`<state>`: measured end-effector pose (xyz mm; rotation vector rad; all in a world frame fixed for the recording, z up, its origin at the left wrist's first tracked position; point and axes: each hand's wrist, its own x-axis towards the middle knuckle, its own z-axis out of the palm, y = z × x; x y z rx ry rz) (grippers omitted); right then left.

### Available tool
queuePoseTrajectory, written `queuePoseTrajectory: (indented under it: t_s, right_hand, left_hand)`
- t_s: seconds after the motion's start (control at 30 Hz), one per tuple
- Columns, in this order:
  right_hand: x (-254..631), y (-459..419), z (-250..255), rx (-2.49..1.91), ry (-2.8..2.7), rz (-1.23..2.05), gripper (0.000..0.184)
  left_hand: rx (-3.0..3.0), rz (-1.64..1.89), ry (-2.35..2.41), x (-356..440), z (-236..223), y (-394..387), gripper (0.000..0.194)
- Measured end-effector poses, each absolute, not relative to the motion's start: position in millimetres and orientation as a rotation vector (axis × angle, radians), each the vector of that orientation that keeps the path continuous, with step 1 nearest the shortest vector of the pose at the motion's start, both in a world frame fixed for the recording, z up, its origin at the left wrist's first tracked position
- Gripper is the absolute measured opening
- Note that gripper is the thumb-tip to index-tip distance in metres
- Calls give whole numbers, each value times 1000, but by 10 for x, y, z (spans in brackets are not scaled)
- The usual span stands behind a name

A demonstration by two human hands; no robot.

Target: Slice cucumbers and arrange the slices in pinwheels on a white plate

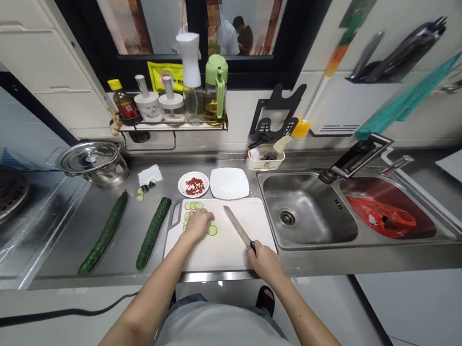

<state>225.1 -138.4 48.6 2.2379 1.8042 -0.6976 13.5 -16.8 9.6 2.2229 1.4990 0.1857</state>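
Observation:
My right hand (266, 259) grips the black handle of a kitchen knife (237, 223), whose blade points away from me over the white cutting board (224, 258). On the board's left part, my left hand (198, 224) is bent down with its fingers drawn together. Whatever lies under those fingers is hidden. Pale green cucumber slices (193, 205) lie around that hand, and a single cucumber slice (212, 230) sits at its right side. Two whole cucumbers, a nearer cucumber (153, 233) and a farther cucumber (103, 233), rest on the steel counter to the left.
Behind the board stand a plate of chopped red pieces (183, 192) and a white plate (229, 183). Cucumber ends (145, 188) lie beside a paper towel (150, 174). A lidded pot (107, 171) is back left. At right, the sink (312, 213) holds a red bag (388, 221).

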Motion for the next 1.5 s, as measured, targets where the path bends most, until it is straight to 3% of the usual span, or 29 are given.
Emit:
queuePoseTrajectory:
  t_s: [0.53, 1.5]
  right_hand:
    - [2407, -1607, 757, 1906, 2041, -673, 31]
    - [2367, -1546, 780, 1733, 2023, -599, 33]
  left_hand:
    - [2034, 1, 1728, 76, 47, -227, 10]
    - [1981, 1, 1730, 76, 52, -189, 10]
